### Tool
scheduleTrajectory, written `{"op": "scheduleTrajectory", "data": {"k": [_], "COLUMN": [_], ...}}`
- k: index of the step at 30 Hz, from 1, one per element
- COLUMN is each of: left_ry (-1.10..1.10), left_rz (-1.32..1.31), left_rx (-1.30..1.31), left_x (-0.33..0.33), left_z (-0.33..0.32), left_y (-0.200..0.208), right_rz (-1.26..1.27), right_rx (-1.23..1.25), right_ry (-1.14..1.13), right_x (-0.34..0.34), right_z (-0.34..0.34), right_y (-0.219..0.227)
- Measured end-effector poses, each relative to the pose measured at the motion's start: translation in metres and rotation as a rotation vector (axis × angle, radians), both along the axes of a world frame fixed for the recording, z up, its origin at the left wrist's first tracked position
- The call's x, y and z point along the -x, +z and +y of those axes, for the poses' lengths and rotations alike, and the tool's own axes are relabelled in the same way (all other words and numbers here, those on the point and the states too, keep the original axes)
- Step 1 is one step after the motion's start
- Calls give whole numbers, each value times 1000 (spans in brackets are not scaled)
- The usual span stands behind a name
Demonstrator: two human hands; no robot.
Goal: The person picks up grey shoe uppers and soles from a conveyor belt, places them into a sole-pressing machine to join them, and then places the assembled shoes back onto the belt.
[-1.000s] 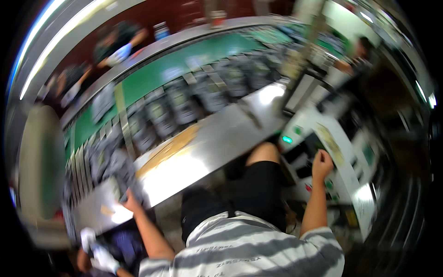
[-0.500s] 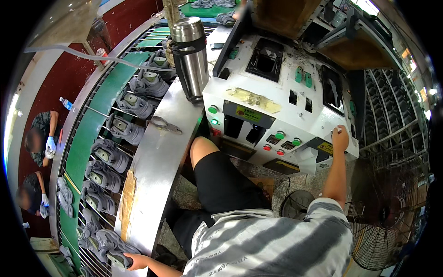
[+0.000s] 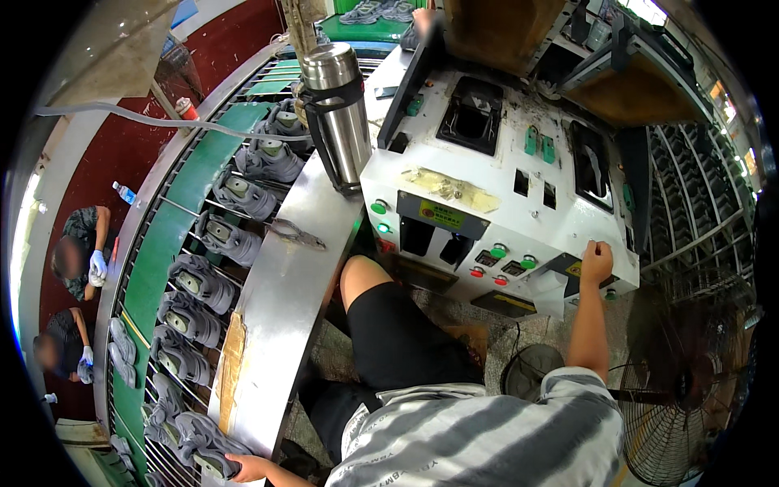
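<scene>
At the lower left, my left hand [image 3: 250, 467] has its fingers closed on one end of a grey shoe [image 3: 216, 464]. That shoe is next to other grey shoes [image 3: 168, 428], beside the metal ledge of the roller line. My right hand [image 3: 597, 262] is curled closed at the front right edge of a white machine [image 3: 454, 178]. Whatever those fingers may hold is hidden. Green push buttons [image 3: 528, 262] and red ones [image 3: 501, 280] sit on the machine's front, left of this hand.
A row of grey shoes [image 3: 203, 282] lines the roller conveyor on my left. Pliers [image 3: 296, 234] and a steel flask [image 3: 337, 122] are on the metal ledge [image 3: 272, 316]. A fan [image 3: 665, 422] stands at right. Two co-workers [image 3: 77, 252] are across the line; another person's hand [image 3: 423, 22] shows at top.
My right hand has shifted slightly down toward the machine's front edge. The view has moved a little. My left hand stays on the shoe.
</scene>
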State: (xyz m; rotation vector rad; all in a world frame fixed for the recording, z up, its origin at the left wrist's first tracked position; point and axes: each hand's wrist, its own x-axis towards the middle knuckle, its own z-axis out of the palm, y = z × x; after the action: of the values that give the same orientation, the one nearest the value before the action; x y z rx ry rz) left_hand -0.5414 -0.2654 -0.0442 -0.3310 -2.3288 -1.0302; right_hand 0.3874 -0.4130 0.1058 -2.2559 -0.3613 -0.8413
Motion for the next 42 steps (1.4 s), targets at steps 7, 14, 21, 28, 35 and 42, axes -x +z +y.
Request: {"op": "scheduleTrajectory", "data": {"k": [7, 14, 21, 28, 35, 42], "left_ry": [31, 18, -37, -111, -195, -85], "left_rz": [110, 103, 97, 74, 84, 91], "left_rx": [-19, -38, -78, -122, -134, -128], "left_x": [-3, 0, 13, -36, -19, 0], "left_z": [-8, 5, 1, 9, 6, 0], "left_y": [5, -1, -7, 32, 17, 4], "right_rz": [-246, -284, -308, -329, -293, -166], "right_rx": [-76, -64, -43, -35, 20, 201], "right_ry": [-49, -62, -55, -34, -54, -188], "right_x": [16, 5, 0, -4, 4, 6], "right_z": [31, 16, 13, 11, 18, 14], "right_y": [5, -12, -18, -17, -4, 0]}}
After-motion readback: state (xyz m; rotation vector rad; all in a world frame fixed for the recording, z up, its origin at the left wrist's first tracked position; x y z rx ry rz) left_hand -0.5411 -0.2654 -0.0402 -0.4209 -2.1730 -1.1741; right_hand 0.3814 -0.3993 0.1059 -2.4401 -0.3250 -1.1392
